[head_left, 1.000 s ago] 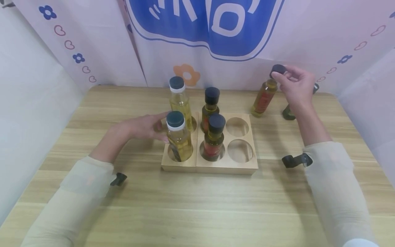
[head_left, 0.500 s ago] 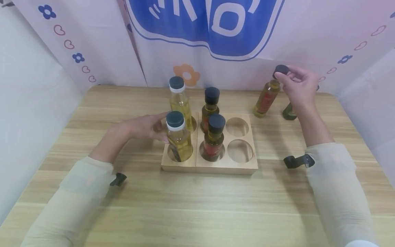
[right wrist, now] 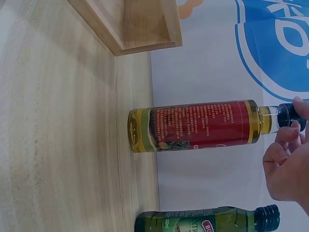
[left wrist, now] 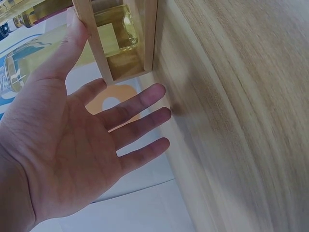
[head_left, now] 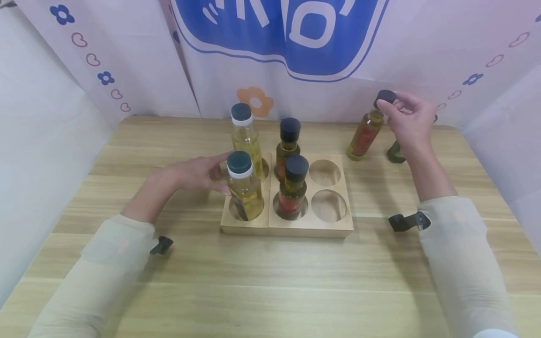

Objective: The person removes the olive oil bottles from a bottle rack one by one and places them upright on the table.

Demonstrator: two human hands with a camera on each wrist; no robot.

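My right hand pinches the black cap of an oil bottle with a red label. In the right wrist view the bottle's base is at the tabletop. My left hand is at the left side of a wooden bottle rack. The left wrist view shows its fingers spread and nearly straight, with thumb and forefinger at the rack's edge. Two clear bottles of pale oil, a front one and a back one, stand in the rack's left column. Two dark-capped bottles, front and back, fill its middle column.
The rack's right column has two vacant round holes, a back one and a front one. A green oil bottle stands right of the held one, partly behind my right hand. A printed cloth backdrop rises behind the table.
Early in the span, my right hand and the red-labelled oil bottle shifted slightly right; since then they look still. My left hand and the racked bottles have kept their places.
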